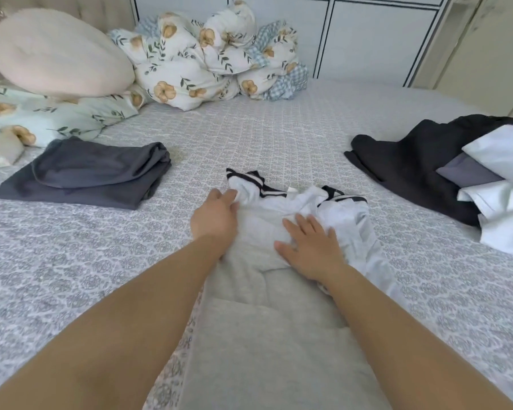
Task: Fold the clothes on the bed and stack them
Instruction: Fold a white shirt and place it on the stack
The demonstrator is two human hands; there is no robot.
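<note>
While the fingers of the left hand [215, 216] curl onto a bunched white corner of the white garment with black-striped trim [296, 199], seeming to pinch it, the right hand [310, 245] lies flat with fingers spread and straight, pressing the cloth down where the white garment meets the pale grey knit garment [267, 335]. Both pieces lie mid-bed, running from its middle toward the near edge of the bed with its grey floral-patterned cover [71, 276]. By my reading, the step in hand is smoothing and squaring this piece before a fold. The next move likely calls for drawing the pinched corner across while the flat palm anchors the crease. A folded dark grey garment [86, 176] waits toward the left edge, an unfolded heap of black and white clothes [444, 167] at the right edge.
</note>
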